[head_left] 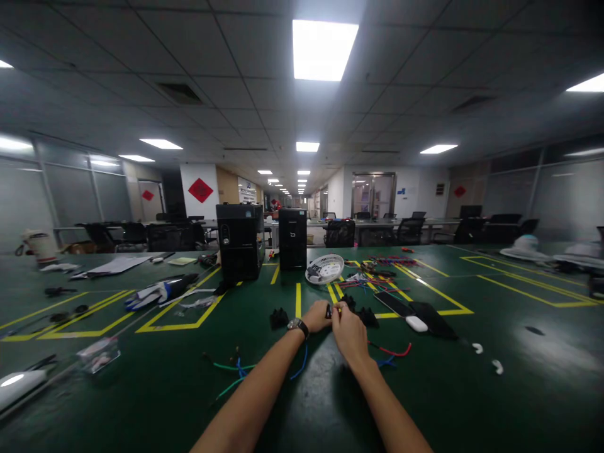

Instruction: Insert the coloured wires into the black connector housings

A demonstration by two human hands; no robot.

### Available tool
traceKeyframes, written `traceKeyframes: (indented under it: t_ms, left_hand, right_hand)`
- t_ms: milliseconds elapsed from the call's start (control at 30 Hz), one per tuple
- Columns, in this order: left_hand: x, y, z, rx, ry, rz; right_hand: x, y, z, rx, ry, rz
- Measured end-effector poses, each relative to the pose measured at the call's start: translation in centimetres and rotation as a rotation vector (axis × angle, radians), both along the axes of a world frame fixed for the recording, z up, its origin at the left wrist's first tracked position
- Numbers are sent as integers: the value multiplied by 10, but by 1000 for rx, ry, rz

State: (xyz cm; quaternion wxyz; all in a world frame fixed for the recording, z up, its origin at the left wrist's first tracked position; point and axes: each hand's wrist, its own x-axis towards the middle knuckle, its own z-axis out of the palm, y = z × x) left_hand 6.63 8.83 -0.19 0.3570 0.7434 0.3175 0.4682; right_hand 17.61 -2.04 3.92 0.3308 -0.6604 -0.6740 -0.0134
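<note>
My left hand (317, 316), with a watch (298, 325) at its wrist, is closed on a small black part (329, 310). My right hand (349, 330) meets it there with fingers pinched together; what lies between those fingertips is too small to make out. One black clustered piece (279, 318) lies left of my hands, and similar black pieces (368, 316) lie just beyond my right hand. A blue wire (302, 366) curves below my left wrist. Green and blue wires (238, 371) lie left of my forearm, and a red wire (399, 352) lies to the right.
Two black computer-like cases (240, 242) stand beyond my hands. A white basket (324, 269) is tilted beside them, with colored wires (399, 261) to its right. A phone (391, 303), a white earbud case (416, 324), gloves (151, 294) and a clear box (99, 355) lie about.
</note>
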Motion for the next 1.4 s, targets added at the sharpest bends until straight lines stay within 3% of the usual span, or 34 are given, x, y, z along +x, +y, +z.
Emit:
traceKeyframes:
  t_ms: [100,233,400,533,667,900,1200,1400]
  left_hand:
    - [-17,-13,6,20,15,73]
    - [-46,-55,13,-39,-142,85]
    - [-72,-117,9,-167,-409,170]
    - [-74,-141,5,-278,-565,143]
    - [-70,-144,9,-404,-755,-6]
    - [-75,-137,15,-508,-985,32]
    - [-74,-137,16,-478,-966,-10]
    - [-71,-133,7,-409,-888,50]
  right_hand:
    - [-4,1,-2,84,89,102]
    - [-13,1,-3,181,287,353]
    - [-34,-6,-8,68,493,635]
    - [-46,-13,-13,26,531,706]
    - [-45,-16,-12,72,465,658]
    - [-45,-24,-5,153,221,571]
    - [-48,-25,-12,180,97,521]
    - [-50,-25,-17,198,-51,516]
